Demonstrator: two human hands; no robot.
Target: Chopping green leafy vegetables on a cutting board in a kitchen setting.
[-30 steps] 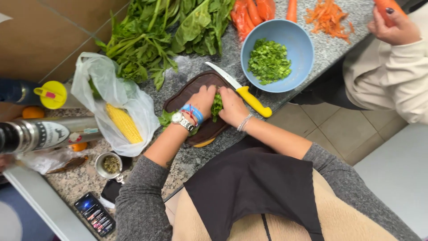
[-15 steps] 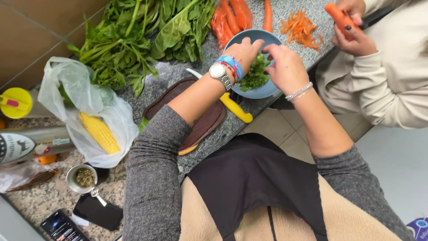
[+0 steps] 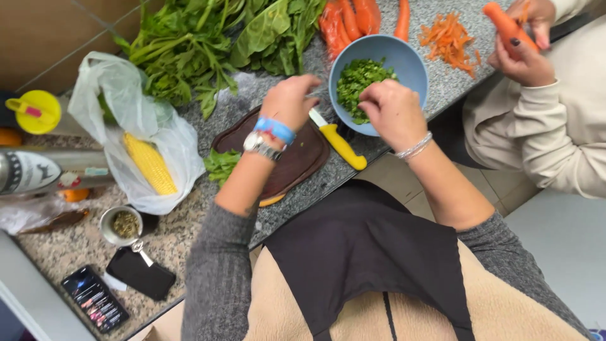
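My left hand (image 3: 289,101), with a watch and a blue band on its wrist, hovers above the far end of a dark brown cutting board (image 3: 297,165), fingers loosely bent, nothing visible in it. My right hand (image 3: 392,112) hangs over the near rim of a blue bowl (image 3: 404,60) holding chopped greens (image 3: 358,79); its fingers point down and look empty. A yellow-handled knife (image 3: 341,145) lies between the board and the bowl. A few green leaves (image 3: 221,165) rest at the board's left end.
A pile of leafy greens (image 3: 214,38), whole carrots (image 3: 350,17) and carrot peelings (image 3: 451,35) lie at the back. Another person's hands (image 3: 524,44) hold a carrot at right. On the left are bagged corn (image 3: 148,165), a metal flask (image 3: 38,172), a small cup (image 3: 123,224) and two phones (image 3: 95,297).
Both hands went from the cutting board up to the blue bowl. Now the left hand has drawn back to the left of it, while the right stays at the bowl's near rim.
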